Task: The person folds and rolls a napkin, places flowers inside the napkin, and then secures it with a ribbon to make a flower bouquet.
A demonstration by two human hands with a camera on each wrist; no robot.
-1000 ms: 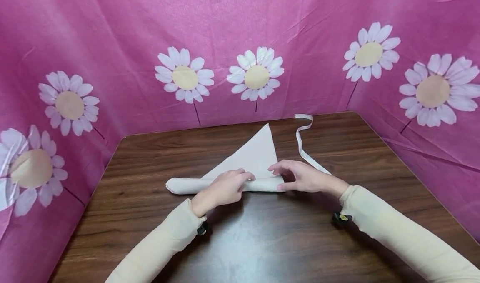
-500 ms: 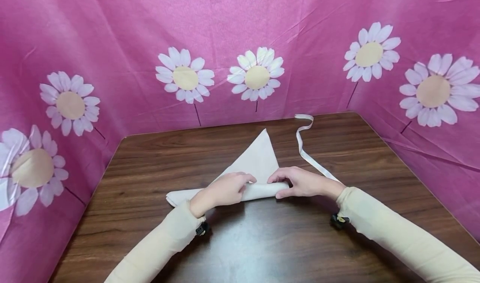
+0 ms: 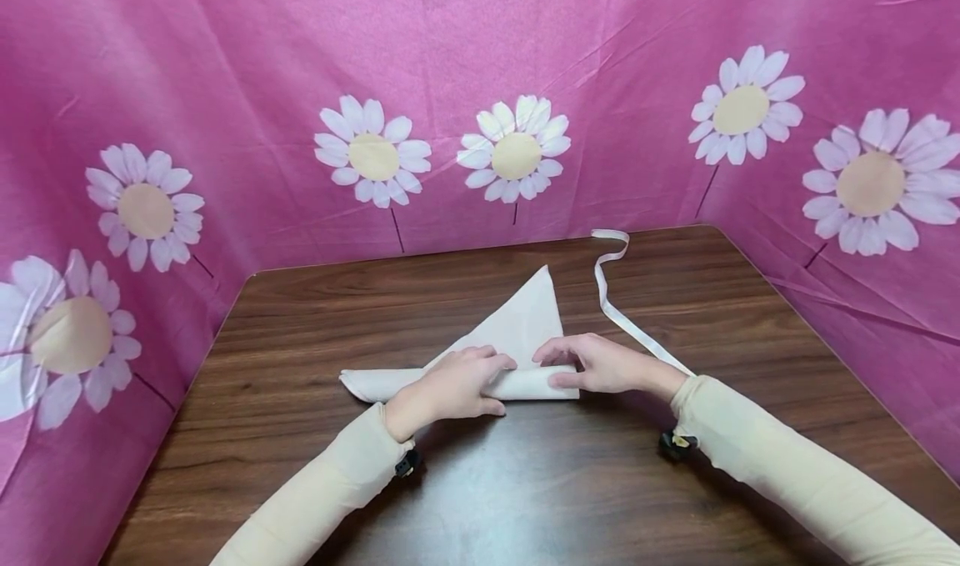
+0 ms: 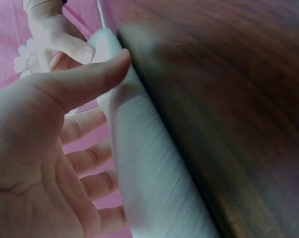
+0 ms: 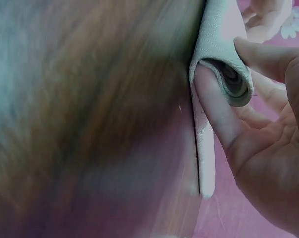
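An off-white cloth [image 3: 517, 324] lies on the table, its near edge rolled into a tube [image 3: 532, 384] and its far part still a flat pointed triangle. My left hand [image 3: 461, 381] rests across the middle of the roll. Its thumb [image 4: 97, 79] reaches over the roll while fairly straight fingers touch the other side. At the right end, my right hand [image 3: 600, 363] pinches the roll. In the right wrist view one digit [image 5: 211, 94] is tucked into the spiral end, and another [image 5: 263, 57] presses the outside.
A narrow white ribbon [image 3: 611, 299] curves along the table's right side, its near end hidden behind the right forearm. Dark wood grain covers the table [image 3: 300, 316]. Pink curtain fabric [image 3: 450, 41] with daisies surrounds the back and sides.
The cloth's roll has come slightly nearer, and its far tip has drawn closer. The left thumb now shows in front of the roll. The ribbon has stayed in place.
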